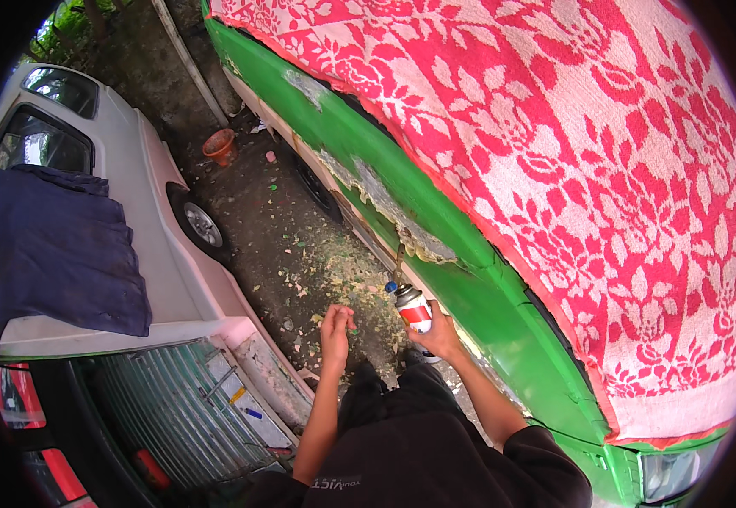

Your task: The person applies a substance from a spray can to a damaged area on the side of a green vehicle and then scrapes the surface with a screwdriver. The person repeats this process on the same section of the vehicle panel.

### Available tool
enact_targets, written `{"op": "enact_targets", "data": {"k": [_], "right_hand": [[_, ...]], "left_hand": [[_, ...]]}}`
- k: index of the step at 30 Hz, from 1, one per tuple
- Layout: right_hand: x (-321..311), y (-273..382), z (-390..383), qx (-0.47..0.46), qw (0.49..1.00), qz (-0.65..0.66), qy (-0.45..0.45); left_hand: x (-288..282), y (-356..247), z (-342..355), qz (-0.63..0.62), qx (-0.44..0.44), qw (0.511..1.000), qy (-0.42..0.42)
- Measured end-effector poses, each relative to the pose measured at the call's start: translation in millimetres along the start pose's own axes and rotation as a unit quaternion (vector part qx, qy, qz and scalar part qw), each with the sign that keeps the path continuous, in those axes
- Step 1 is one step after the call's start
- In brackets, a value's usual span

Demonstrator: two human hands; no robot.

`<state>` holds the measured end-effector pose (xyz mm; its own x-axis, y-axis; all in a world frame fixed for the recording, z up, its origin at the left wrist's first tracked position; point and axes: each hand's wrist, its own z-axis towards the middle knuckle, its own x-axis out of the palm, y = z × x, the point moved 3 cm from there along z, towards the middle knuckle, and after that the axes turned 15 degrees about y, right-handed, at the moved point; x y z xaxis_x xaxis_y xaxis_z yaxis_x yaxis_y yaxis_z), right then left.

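My right hand [442, 335] is wrapped round a gas torch, a white and red canister [416, 317] with a blue knob [391, 287] and a thin nozzle [399, 254]. The nozzle reaches up close to the green car's side panel [486, 300]; no flame can be made out. A grey and cream patch of bare, flaking filler [385, 203] runs along the panel there. To the left, my left hand [335, 335] hangs in the air over the ground, fingers loosely curled and apart, with nothing seen in it.
A pink and white floral cloth [554, 161] covers the green car's top. Paint and filler chips [300, 267] litter the ground. At the left stands a white pickup [160, 262] with a dark cloth [63, 254] and tools on its bed. An orange pot [220, 147] sits farther off.
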<state>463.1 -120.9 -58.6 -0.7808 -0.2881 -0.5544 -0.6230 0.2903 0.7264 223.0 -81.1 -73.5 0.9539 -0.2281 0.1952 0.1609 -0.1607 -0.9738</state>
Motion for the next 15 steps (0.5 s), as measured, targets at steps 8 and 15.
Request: {"op": "enact_targets", "data": {"k": [8, 15], "right_hand": [[-6, 9, 9, -0.049, 0.998, -0.010, -0.026], [0, -3, 14, -0.012, 1.000, -0.008, 0.018]], "left_hand": [[-2, -6, -1, -0.011, 0.030, 0.999, -0.012], [7, -9, -4, -0.014, 0.048, 0.998, -0.037]]}}
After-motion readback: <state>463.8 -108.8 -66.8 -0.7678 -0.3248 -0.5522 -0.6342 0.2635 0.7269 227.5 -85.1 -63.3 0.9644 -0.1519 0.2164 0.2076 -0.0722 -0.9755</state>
